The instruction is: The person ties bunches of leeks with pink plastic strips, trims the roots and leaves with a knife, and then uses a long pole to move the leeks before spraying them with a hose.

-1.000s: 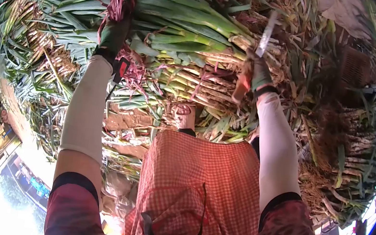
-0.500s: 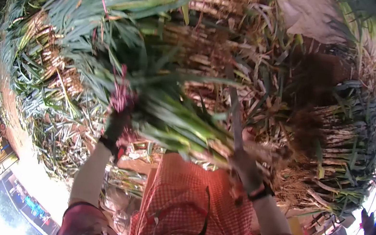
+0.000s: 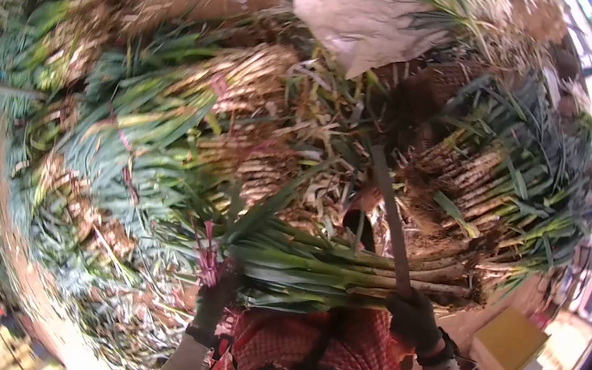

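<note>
Across my lap lies a bundle of long green onions (image 3: 307, 267), leaves to the left and pale stalks with roots to the right. My left hand (image 3: 219, 288), in a dark glove, is closed around its leafy end. Pink ties (image 3: 208, 256) stick up beside those fingers. My right hand (image 3: 412, 321), also gloved, is wrapped around the handle of a long-bladed knife (image 3: 392, 218). The blade points up and away from me, crossing in front of the pale stalks. My right fist is right at the lower edge of the bundle.
Tied green onions (image 3: 168, 120) are heaped ahead and left. Another row of rooted onions (image 3: 489, 175) lies at right. A pale sack (image 3: 367, 16) sits at the far side, with loose trimmings (image 3: 130, 325) at lower left. A yellowish box (image 3: 510, 339) stands at right.
The bundle has swung from a slant to nearly level across my lap. My left hand has moved lower and right, my right hand lower, still with the knife. The camera view has shifted.
</note>
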`<act>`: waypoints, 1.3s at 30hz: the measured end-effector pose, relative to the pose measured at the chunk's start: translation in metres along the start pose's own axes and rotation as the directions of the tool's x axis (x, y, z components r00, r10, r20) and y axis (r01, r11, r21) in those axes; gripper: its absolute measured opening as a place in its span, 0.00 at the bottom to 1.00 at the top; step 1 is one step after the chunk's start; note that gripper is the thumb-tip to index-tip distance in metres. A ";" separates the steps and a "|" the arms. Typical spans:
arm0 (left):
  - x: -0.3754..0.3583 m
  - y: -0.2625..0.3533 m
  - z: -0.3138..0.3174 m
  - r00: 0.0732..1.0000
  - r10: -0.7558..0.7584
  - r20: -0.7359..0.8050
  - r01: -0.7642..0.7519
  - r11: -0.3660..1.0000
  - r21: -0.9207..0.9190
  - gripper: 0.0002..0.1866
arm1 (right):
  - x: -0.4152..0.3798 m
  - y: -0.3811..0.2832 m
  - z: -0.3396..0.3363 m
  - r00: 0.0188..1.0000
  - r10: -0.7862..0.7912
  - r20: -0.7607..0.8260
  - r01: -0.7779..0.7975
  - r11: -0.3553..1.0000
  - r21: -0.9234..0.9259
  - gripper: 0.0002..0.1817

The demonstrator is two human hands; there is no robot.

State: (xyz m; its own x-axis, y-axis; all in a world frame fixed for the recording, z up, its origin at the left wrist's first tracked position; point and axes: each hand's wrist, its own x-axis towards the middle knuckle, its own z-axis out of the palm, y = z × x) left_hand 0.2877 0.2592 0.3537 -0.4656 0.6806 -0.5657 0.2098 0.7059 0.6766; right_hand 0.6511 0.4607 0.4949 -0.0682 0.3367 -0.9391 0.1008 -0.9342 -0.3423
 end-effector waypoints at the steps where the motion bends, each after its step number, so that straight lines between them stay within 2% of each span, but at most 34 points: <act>1: 0.010 0.012 0.002 0.988 -0.147 0.054 0.157 0.930 -0.333 0.10 | 0.009 -0.005 -0.013 1.000 -0.012 0.020 0.011 0.999 0.032 0.05; 4: 0.051 0.057 0.016 0.958 -0.261 -0.117 0.255 0.965 -0.059 0.13 | 0.040 -0.020 -0.057 0.994 -0.103 0.046 0.095 0.985 0.144 0.06; 5: 0.050 0.110 0.020 0.956 -0.268 -0.118 0.272 0.962 0.020 0.11 | 0.044 -0.034 -0.075 0.997 -0.003 0.080 -0.002 0.998 0.061 0.09; 6: 0.054 0.165 0.030 0.957 -0.263 -0.121 0.274 0.958 0.088 0.10 | 0.045 -0.039 -0.091 0.995 0.009 0.095 -0.021 0.992 0.128 0.09; 7: 0.071 0.179 0.032 0.993 -0.109 -0.041 0.115 0.970 0.216 0.11 | 0.052 -0.051 -0.108 0.994 0.000 0.109 -0.020 0.983 0.182 0.10; 9: 0.087 0.261 0.061 0.984 -0.177 -0.026 0.178 0.983 0.048 0.13 | 0.055 -0.074 -0.139 0.993 -0.047 0.106 0.017 0.963 0.268 0.11; 11: 0.101 0.346 0.102 0.990 -0.137 -0.024 0.137 0.991 -0.004 0.13 | 0.054 -0.100 -0.163 0.990 -0.126 0.067 0.097 0.938 0.333 0.11; 12: 0.105 0.373 0.117 0.993 -0.118 -0.026 0.117 0.993 -0.036 0.12 | 0.053 -0.108 -0.174 0.985 -0.166 0.046 0.139 0.923 0.358 0.12; 13: 0.116 0.385 0.125 0.994 -0.107 -0.012 0.107 0.993 -0.045 0.11 | 0.052 -0.112 -0.184 0.977 -0.207 0.052 0.158 0.866 0.475 0.13; 16: 0.143 0.465 0.185 0.994 0.106 -0.015 -0.106 0.994 0.029 0.11 | 0.056 -0.110 -0.207 0.964 -0.230 -0.130 0.263 0.889 0.374 0.12; 17: 0.160 0.486 0.208 0.960 0.277 0.047 -0.274 0.960 -0.056 0.11 | 0.059 -0.111 -0.212 0.962 -0.252 -0.107 0.272 0.836 0.477 0.13; 19: 0.194 0.554 0.263 0.896 0.389 0.214 -0.386 0.921 -0.057 0.10 | 0.065 -0.117 -0.223 0.948 -0.304 -0.098 0.295 0.715 0.634 0.14; 20: 0.207 0.594 0.285 0.900 0.315 0.302 -0.341 0.940 0.036 0.11 | 0.069 -0.120 -0.229 0.938 -0.330 -0.110 0.310 0.653 0.691 0.15; 22: 0.187 0.667 0.352 0.895 0.325 0.306 -0.387 0.906 0.171 0.14 | 0.076 -0.139 -0.235 0.925 -0.350 -0.150 0.341 0.587 0.734 0.17; 24: 0.214 0.702 0.409 0.673 0.608 0.421 -0.682 0.731 0.033 0.16 | 0.080 -0.163 -0.244 0.918 -0.356 -0.175 0.347 0.509 0.788 0.20; 26: 0.224 0.747 0.458 0.556 0.636 0.536 -0.776 0.628 0.059 0.19 | 0.095 -0.182 -0.245 0.917 -0.329 -0.224 0.365 0.474 0.801 0.19; 27: 0.237 0.767 0.484 0.326 0.744 0.583 -0.911 0.413 -0.018 0.19 | 0.107 -0.189 -0.243 0.914 -0.323 -0.246 0.376 0.446 0.812 0.17; 29: 0.253 0.804 0.537 0.143 0.728 0.671 -0.979 0.205 -0.014 0.19 | 0.132 -0.212 -0.243 0.910 -0.305 -0.283 0.396 0.428 0.812 0.13; 30: 0.249 0.829 0.564 0.211 0.659 0.722 -0.972 0.220 0.083 0.18 | 0.145 -0.231 -0.246 0.909 -0.292 -0.299 0.405 0.439 0.802 0.11; 31: 0.250 0.847 0.591 0.279 0.586 0.761 -0.958 0.224 0.179 0.17 | 0.163 -0.252 -0.244 0.896 -0.279 -0.346 0.426 0.321 0.846 0.07; 34: 0.271 0.862 0.683 0.063 0.560 0.826 -0.905 0.381 -0.190 0.18 | 0.214 -0.309 -0.259 0.860 -0.275 -0.429 0.489 0.209 0.847 0.08; 35: 0.295 0.861 0.716 0.027 0.558 0.830 -0.964 0.235 -0.126 0.20 | 0.237 -0.328 -0.260 0.855 -0.194 -0.481 0.510 0.149 0.847 0.08; 36: 0.320 0.860 0.753 -0.015 0.548 0.836 -0.995 0.072 -0.065 0.22 | 0.263 -0.342 -0.266 0.839 -0.187 -0.510 0.534 0.106 0.839 0.08; 38: 0.347 0.843 0.816 -0.163 0.429 0.888 -0.986 -0.044 -0.159 0.25 | 0.358 -0.341 -0.257 0.776 -0.148 -0.614 0.631 0.191 0.752 0.09; 39: 0.357 0.826 0.843 -0.070 0.325 0.943 -0.997 -0.013 -0.070 0.23 | 0.393 -0.346 -0.262 0.819 -0.041 -0.573 0.574 0.092 0.814 0.09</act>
State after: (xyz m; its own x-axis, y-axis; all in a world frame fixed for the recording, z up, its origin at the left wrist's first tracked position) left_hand 1.0200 1.2505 0.3132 0.9118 0.3667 -0.1849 0.4016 -0.7019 0.5882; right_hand 0.8497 0.9475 0.2362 0.5084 0.3814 -0.7720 -0.8375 0.0108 -0.5463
